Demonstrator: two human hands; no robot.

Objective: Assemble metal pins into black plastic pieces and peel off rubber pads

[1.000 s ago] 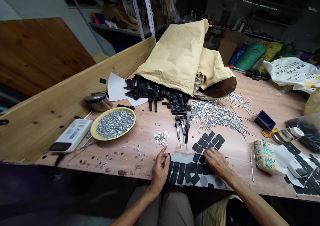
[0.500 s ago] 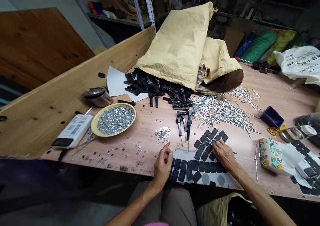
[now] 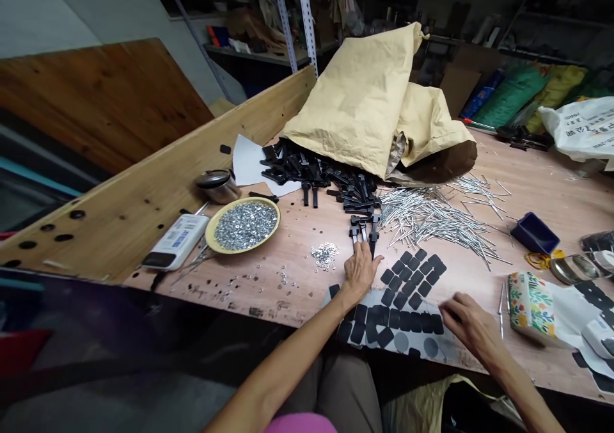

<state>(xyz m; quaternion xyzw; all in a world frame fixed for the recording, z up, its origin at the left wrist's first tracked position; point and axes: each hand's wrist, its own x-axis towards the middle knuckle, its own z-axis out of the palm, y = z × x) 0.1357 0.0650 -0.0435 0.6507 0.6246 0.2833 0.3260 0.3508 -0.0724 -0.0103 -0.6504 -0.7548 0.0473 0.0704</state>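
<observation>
My left hand (image 3: 361,272) reaches forward over the table, fingers extended toward a few black T-shaped plastic parts (image 3: 363,233) lying just beyond its fingertips. It holds nothing that I can see. My right hand (image 3: 469,323) rests at the right end of a white sheet (image 3: 448,350) covered with black rounded pads (image 3: 400,318), fingers curled in a pinch at the sheet's edge; what it pinches is too small to name. A loose group of the same black pads (image 3: 416,268) lies between both hands. A small heap of tiny washers (image 3: 325,254) sits left of my left hand.
A tan paper sack (image 3: 364,100) spills black parts (image 3: 314,174) at the back. Steel pins (image 3: 432,219) lie scattered to the right. A yellow dish of washers (image 3: 244,224), a metal lidded pot (image 3: 217,186), a floral tin (image 3: 530,305) and a blue tray (image 3: 535,233) stand around.
My left hand has moved forward from the sheet's left edge to the black T-shaped parts. My right hand has drawn back from the loose pads to the sheet's right end.
</observation>
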